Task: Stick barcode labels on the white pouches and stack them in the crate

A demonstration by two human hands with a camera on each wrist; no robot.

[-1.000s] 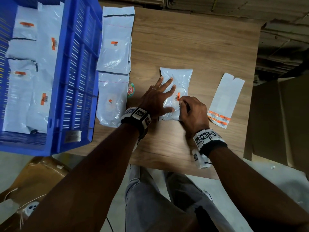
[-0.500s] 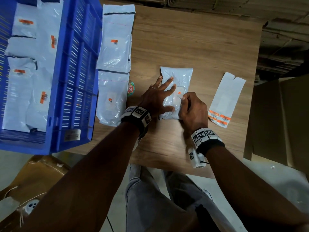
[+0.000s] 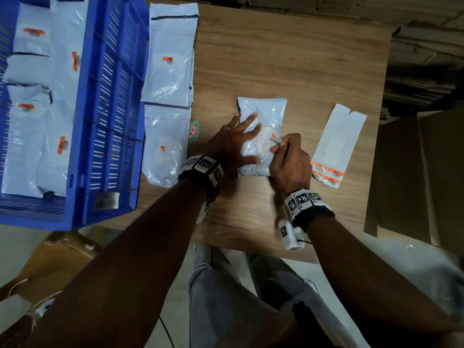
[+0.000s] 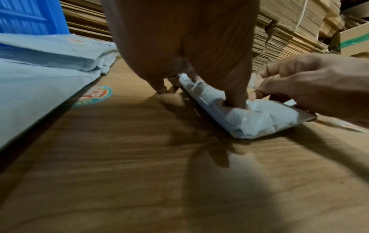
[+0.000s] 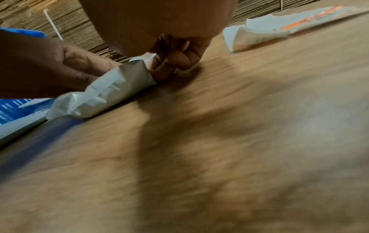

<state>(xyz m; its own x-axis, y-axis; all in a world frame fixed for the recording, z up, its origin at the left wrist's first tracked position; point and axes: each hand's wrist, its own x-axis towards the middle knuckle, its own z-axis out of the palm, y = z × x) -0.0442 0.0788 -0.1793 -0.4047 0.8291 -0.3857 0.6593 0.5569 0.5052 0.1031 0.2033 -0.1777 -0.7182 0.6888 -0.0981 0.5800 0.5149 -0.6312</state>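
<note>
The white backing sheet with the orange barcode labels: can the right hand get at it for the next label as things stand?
Probably yes. The white backing sheet with orange barcode labels lies flat on the wooden table just right of the right hand, nothing between them. But that hand now pinches a label at the white pouch.

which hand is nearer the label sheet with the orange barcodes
Right. The right hand works at the pouch's right edge, just beside the label sheet; the left hand lies flat on the pouch, farther away.

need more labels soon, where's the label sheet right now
In the head view the label sheet lies flat on the table, just right of the right hand.
</note>
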